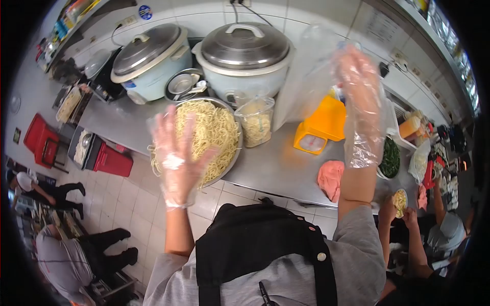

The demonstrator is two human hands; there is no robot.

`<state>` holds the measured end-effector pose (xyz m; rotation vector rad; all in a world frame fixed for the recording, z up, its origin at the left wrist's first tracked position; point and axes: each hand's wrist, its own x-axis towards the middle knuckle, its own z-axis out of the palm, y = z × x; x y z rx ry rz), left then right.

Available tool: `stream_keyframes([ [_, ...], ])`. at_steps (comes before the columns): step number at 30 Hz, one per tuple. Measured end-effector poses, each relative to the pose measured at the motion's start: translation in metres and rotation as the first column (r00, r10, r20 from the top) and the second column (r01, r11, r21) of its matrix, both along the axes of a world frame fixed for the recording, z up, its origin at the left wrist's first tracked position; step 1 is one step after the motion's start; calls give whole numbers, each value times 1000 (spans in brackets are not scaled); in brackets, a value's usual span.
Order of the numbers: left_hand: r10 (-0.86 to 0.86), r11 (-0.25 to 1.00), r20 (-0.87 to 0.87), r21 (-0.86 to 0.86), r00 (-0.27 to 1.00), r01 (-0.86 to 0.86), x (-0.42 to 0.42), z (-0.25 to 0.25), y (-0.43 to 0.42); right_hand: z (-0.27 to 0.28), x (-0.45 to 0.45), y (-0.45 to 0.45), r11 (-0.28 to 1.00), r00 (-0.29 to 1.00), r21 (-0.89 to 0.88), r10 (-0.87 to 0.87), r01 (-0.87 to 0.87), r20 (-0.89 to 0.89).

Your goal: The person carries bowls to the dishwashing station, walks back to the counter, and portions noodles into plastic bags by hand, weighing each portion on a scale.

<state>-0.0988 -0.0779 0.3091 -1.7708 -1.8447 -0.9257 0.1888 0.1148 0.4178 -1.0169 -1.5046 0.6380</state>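
My left hand [176, 153], in a clear plastic glove, is spread open over the left side of a large metal bowl [236, 153] of cooked noodles [209, 132]. It holds nothing, and I cannot tell whether it touches the noodles. My right hand [360, 76], gloved too, is raised at the upper right with its fingers closed at the edge of a translucent plastic bag [311, 66], which is smeared by motion. Beside the bowl stands a clear bag of noodles [255, 122]. A yellow-orange kitchen scale [321, 125] is below my right hand.
Two large rice cookers [245, 48] stand against the tiled wall. A pink cloth [331, 179] lies near the counter's front edge, with a container of chopped greens [390, 158] to its right. A co-worker's hands [398, 211] hold a small bag of food at right. Other people stand at lower left.
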Motion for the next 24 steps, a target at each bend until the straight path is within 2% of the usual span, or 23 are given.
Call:
stream_keyframes([
  [1, -65, 998, -11, -21, 998, 65, 9, 0, 0, -8, -16, 1, 986, 988, -80, 143, -147, -53],
  [3, -266, 962, -34, 50, 963, 267, 11, -14, 8, -8, -48, 10, 883, 920, -298, 390, -361, 42],
  [4, -245, 968, -35, 50, 969, 247, 10, -18, 8, -18, -63, 17, 876, 911, -298, 410, -380, 42],
  [6, -446, 875, -55, 182, 893, 448, 5, -24, 7, -41, -90, 29, 700, 730, -270, 683, -661, -17],
  [7, -438, 880, -56, 181, 897, 440, 2, -27, 4, -40, -103, 22, 693, 723, -269, 690, -668, -18],
  [9, -486, 861, 126, 237, 865, 449, -1, -35, -4, -36, -130, 4, 748, 778, -386, 619, -540, 112],
  [10, -465, 860, 197, 333, 863, 388, 6, -23, -8, -69, -146, 16, 722, 809, -390, 576, -571, -119],
  [11, -460, 862, 196, 334, 866, 382, 2, -28, -10, -74, -153, 17, 719, 805, -389, 581, -576, -118],
  [13, -226, 931, 185, 329, 956, 157, -7, -45, -13, -82, -165, 18, 640, 713, -449, 701, -624, 8],
  [14, -241, 927, 365, 361, 900, 102, -7, -48, -13, -89, -169, 11, 428, 534, -377, 808, -822, -247],
  [15, -234, 927, 362, 364, 902, 94, -9, -54, -13, -98, -172, 0, 422, 526, -373, 814, -826, -246],
  [16, -258, 913, 587, 407, 768, -4, -11, -59, -12, -106, -175, -18, 408, 477, -248, 769, -879, -427],
  [17, -292, 897, 762, 427, 577, -110, -12, -60, -12, -115, -177, -36, 406, 391, -113, 709, -907, -587],
  [19, -245, 899, 779, 406, 577, -165, -17, -58, -14, -152, -177, -68, 626, 612, 38, 772, -779, -171],
  [20, -226, 897, 785, 398, 576, -190, -22, -67, -12, -148, -175, -97, 739, 751, 140, 636, -659, 180],
  [21, -204, 898, 794, 385, 573, -214, -26, -75, -11, -142, -175, -117, 789, 796, 288, 373, -542, 477],
  [22, -199, 897, 794, 383, 575, -219, -28, -79, -12, -159, -182, -110, 787, 794, 286, 378, -546, 475],
  [24, -249, 921, 795, 371, 554, -117, -30, -88, -14, -208, -194, -90, 680, 664, 172, 576, -713, 476],
])
